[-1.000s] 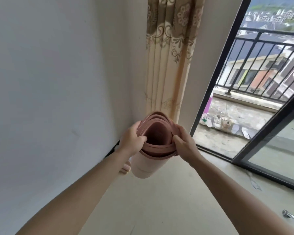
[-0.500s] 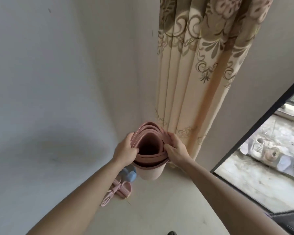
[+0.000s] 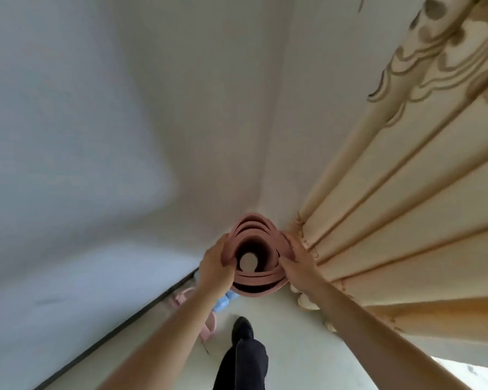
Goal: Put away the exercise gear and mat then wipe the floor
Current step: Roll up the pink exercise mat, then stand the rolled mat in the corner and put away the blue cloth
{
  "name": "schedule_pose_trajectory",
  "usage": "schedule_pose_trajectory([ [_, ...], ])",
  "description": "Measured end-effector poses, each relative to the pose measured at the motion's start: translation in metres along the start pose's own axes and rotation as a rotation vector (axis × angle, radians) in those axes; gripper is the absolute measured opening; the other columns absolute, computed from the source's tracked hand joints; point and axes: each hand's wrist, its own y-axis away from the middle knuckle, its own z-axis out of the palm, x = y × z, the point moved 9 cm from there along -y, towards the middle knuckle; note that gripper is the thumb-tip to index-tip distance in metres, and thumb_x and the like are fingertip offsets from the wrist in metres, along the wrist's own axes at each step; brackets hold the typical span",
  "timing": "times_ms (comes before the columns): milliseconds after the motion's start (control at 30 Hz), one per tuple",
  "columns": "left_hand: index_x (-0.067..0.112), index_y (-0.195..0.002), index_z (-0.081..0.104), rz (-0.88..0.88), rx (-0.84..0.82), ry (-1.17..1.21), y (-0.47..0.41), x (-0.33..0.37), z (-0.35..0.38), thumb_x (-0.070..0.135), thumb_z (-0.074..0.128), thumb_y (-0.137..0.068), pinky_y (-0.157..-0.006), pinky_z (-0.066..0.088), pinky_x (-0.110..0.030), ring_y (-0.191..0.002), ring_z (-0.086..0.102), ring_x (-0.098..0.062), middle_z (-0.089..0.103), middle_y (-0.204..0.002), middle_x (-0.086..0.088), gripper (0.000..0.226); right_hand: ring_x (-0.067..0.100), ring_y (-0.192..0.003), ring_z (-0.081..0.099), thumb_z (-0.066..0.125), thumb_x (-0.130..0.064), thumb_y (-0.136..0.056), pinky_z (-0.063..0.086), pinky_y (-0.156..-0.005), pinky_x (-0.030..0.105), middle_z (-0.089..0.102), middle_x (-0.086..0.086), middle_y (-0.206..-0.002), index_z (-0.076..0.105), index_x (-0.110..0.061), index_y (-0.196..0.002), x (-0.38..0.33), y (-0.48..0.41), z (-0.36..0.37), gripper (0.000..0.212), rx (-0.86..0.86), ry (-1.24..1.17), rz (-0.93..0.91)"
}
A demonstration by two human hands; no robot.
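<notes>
The rolled pink exercise mat (image 3: 255, 282) stands upright in the room corner, and I look straight down its open top end. My left hand (image 3: 216, 266) grips the roll's left rim, thumb over the edge. My right hand (image 3: 297, 264) grips its right rim. At the foot of the wall, partly hidden by my left forearm, lie a light blue dumbbell (image 3: 223, 302) and a pink resistance band (image 3: 207, 329). The mat's lower end is hidden.
White walls (image 3: 124, 136) meet in the corner behind the mat. A beige patterned curtain (image 3: 406, 220) hangs right beside the roll and touches the floor. My dark-trousered leg and shoe (image 3: 243, 350) stand on the pale floor (image 3: 293, 347) just below the mat.
I have stepped closer to the corner and the view has tilted steeply down. The mat has come into the corner beside the curtain, both hands still holding its top rim. The window has left the view.
</notes>
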Motion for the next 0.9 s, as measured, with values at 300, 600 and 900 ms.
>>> schedule_pose_trajectory([
  [300, 0.039, -0.132, 0.042, -0.246, -0.059, -0.015, -0.143, -0.067, 0.065, 0.033, 0.043, -0.09, -0.092, 0.05, -0.039, -0.104, 0.062, -0.019, 0.064, -0.116, 0.011, 0.042, -0.005, -0.116, 0.056, 0.046, 0.014, -0.087, 0.044, -0.103, 0.015, 0.058, -0.018, -0.125, 0.046, -0.036, -0.132, 0.064, -0.148, 0.027, 0.067, -0.031, -0.177, 0.058],
  [600, 0.019, -0.136, 0.046, -0.327, 0.036, 0.056, -0.209, -0.121, 0.111, 0.033, 0.048, -0.098, -0.093, 0.047, -0.038, -0.109, 0.059, -0.023, 0.06, -0.12, 0.002, 0.041, 0.017, -0.121, 0.06, 0.059, -0.014, -0.087, 0.047, -0.108, 0.044, 0.064, 0.001, -0.13, 0.05, -0.02, -0.139, 0.135, -0.237, 0.066, 0.053, -0.077, -0.183, 0.06],
  [900, 0.029, -0.123, 0.054, -0.35, 0.045, 0.156, -0.194, -0.124, 0.116, 0.031, 0.053, -0.097, -0.086, 0.057, -0.047, -0.097, 0.065, -0.017, 0.064, -0.102, 0.011, 0.026, 0.011, -0.127, 0.055, 0.058, -0.008, -0.091, 0.043, -0.112, 0.038, 0.058, -0.004, -0.137, 0.035, -0.028, -0.151, 0.141, -0.247, 0.069, 0.067, -0.166, -0.112, 0.002],
])
